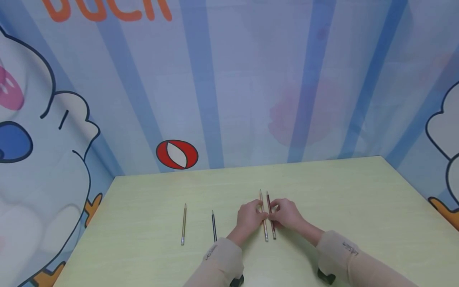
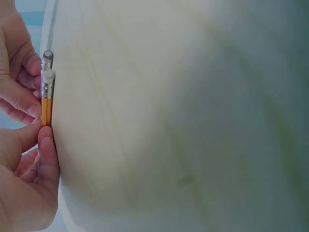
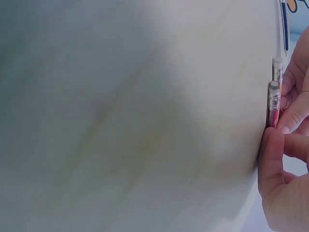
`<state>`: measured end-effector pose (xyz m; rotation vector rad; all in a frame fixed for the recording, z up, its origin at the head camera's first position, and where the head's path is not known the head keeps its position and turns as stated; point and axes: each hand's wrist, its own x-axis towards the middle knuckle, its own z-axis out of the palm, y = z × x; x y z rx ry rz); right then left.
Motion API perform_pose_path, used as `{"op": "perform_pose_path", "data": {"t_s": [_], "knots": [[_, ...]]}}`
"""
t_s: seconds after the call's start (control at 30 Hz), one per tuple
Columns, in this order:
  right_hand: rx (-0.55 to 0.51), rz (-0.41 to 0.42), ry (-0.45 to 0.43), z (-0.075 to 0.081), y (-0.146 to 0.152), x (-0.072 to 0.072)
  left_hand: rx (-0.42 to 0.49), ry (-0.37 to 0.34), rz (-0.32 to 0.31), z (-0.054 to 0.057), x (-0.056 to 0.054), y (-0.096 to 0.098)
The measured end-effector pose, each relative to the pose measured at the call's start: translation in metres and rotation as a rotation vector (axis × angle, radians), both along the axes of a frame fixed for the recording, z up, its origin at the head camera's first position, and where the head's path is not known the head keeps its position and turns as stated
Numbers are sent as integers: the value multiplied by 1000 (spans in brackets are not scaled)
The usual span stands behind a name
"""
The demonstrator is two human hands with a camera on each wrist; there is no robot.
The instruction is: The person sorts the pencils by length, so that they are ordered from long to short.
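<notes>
My left hand (image 1: 251,217) pinches an orange pencil (image 2: 47,108) with a white eraser. In the head view this pencil (image 1: 265,231) lies nearly straight away from me, its tip toward the far side. Close at its right is a dark red pencil (image 1: 273,231), almost parallel to it, which my right hand (image 1: 286,213) pinches between thumb and fingers. The right wrist view shows its greyish eraser and the red shaft (image 3: 273,116) just beyond my fingertips. Both hands rest low at the table, thumbs nearly meeting between the pencils.
A gold pencil (image 1: 184,225) lies on the pale table (image 1: 143,223) at the left. Nearer my left hand lies a dark blue pencil (image 1: 214,225), its lower end hidden by my sleeve. Behind the table hangs a striped blue cartoon backdrop (image 1: 244,99).
</notes>
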<state>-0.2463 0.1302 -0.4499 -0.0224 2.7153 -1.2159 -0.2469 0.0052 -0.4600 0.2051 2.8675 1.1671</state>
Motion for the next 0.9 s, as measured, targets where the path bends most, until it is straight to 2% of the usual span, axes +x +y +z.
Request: {"op": "perform_pose_path", "data": {"t_s": [0.37, 0.9], "knots": [[-52, -9, -13, -1, -3, 4, 0, -22, 10, -1, 0, 1], [-76, 0, 5, -2, -2, 5, 8, -18, 10, -2, -1, 0]]}}
